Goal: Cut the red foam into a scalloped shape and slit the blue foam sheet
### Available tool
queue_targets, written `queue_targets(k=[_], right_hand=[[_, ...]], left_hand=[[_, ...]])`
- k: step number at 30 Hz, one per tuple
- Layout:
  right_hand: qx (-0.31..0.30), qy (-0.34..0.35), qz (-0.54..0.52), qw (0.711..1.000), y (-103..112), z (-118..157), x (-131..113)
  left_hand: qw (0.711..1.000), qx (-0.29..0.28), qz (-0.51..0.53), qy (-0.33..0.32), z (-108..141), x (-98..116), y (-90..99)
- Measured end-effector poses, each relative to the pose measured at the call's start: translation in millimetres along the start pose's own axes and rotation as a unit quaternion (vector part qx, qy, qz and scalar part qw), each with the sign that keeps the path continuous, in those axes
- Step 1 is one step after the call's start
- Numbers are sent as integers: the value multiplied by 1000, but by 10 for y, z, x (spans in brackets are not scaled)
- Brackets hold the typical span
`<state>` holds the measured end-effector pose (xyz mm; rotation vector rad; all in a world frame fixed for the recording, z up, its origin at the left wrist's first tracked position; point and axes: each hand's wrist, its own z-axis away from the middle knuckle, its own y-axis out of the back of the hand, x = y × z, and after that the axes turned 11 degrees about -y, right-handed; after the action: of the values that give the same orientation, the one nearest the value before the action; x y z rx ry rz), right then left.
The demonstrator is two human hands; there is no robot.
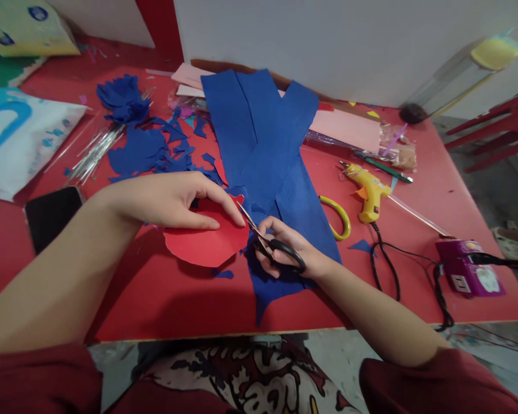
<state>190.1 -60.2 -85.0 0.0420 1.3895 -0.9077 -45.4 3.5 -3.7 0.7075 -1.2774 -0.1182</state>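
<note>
My left hand (pixel 185 201) grips a piece of red paper (pixel 205 247) with a rounded, cut edge, thumb on top and fingers reaching over its far side. In my right hand (pixel 287 247) is a pair of scissors (pixel 288 256) with black handles, fingers through the loops. The scissor blades lie at the right edge of the red paper, close to my left fingertips. Beneath and beyond both hands spread large blue paper sheets (pixel 263 167), crossing one another. Blue paper scraps (pixel 140 150) are strewn to the left of them.
At the back left lies a blue paper flower (pixel 123 99) above a bundle of wire stems (pixel 97 152). A phone (pixel 54 213) and a wipes pack (pixel 30 138) are at left. A yellow glue gun (pixel 369 192), its cord and a purple power block (pixel 468 267) occupy the right.
</note>
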Motion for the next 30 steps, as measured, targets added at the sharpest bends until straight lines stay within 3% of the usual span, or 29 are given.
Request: queue_targets(k=[30], right_hand=[[-28,1,-9,1000,3,-8,4]], left_hand=[[999,-23,24,-15,6,-8,-7]])
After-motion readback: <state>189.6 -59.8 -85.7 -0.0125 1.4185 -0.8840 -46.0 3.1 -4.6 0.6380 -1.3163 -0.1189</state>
